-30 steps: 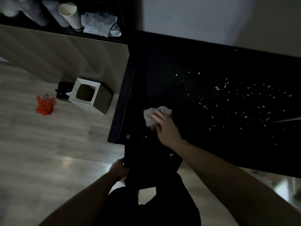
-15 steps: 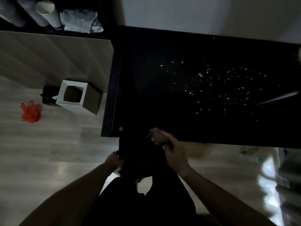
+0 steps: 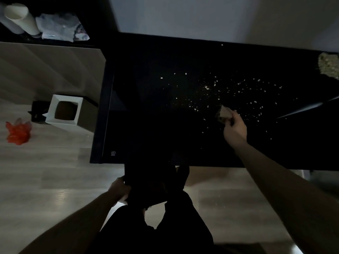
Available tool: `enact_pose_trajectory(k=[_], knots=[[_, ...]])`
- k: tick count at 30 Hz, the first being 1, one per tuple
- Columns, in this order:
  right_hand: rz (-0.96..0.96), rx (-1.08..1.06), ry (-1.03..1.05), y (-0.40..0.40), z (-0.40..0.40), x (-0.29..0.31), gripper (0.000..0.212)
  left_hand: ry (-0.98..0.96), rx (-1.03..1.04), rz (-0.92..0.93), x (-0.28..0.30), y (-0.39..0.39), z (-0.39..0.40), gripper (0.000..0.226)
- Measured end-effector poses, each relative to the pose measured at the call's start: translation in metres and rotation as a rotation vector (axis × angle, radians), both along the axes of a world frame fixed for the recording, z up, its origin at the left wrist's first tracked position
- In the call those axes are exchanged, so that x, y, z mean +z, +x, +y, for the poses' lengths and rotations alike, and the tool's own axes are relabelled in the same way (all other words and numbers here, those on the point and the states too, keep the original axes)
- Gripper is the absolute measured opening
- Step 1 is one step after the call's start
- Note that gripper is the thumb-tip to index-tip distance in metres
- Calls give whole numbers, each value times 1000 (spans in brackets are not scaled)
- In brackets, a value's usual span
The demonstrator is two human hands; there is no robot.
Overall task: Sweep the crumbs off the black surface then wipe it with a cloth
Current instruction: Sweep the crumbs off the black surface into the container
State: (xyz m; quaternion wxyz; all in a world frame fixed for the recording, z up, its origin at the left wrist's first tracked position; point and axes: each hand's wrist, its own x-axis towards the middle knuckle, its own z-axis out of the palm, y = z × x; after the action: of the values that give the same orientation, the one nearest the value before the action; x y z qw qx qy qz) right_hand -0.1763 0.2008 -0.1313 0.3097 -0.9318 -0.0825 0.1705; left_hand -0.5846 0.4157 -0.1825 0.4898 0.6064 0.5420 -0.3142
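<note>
A person is standing at the near edge of a matte black rectangular table top point(image 3: 146, 99), looking down at it in dim light. The right hand point(image 3: 235, 127) is reaching out over the right half of the table and is pinching a small crumpled pale cloth wad point(image 3: 223, 113) between thumb and curled fingers; the wad is sitting at the near side of the crumbs, though whether it is touching the surface is hard to tell. Small pale crumbs point(image 3: 238, 88) are lying scattered across the right half of the table, thickest toward the middle and right, thinning out toward the near edge. The left half of the table is looking plain black.

The left hand point(image 3: 119, 189) is curling its fingers around the side of a dark, flat black object point(image 3: 146, 184) held just below the near edge of the table, near its left corner; what the object is cannot be made out.

At the far right edge of the table a mottled greenish lumpy item point(image 3: 329, 66) is showing only partly. On the pale wood-look floor point(image 3: 55, 180) to the left of the table a white square open-topped box point(image 3: 65, 112) is standing, with a crumpled red plastic bag point(image 3: 18, 132) lying further left.
</note>
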Motion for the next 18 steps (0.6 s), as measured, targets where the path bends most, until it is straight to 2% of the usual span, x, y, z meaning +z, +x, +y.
enact_pose_trajectory(k=[3,5,10,14,16,18], knots=[[-16,189,-252,23,-3,-26,52,-3,11,2,-3,6,-6,53],[-41,218,-322,19,-1,-34,60,-16,22,4,-5,9,-8,53],[-103,333,-203,-46,4,-35,62,-11,-4,4,-5,15,-10,53],[-45,433,-81,-132,4,-34,61,0,-18,9,-2,19,-9,54],[-20,481,18,-174,3,-33,55,5,-40,10,-4,18,-8,54],[98,473,152,-211,3,-31,48,4,-55,15,-1,20,-8,55]])
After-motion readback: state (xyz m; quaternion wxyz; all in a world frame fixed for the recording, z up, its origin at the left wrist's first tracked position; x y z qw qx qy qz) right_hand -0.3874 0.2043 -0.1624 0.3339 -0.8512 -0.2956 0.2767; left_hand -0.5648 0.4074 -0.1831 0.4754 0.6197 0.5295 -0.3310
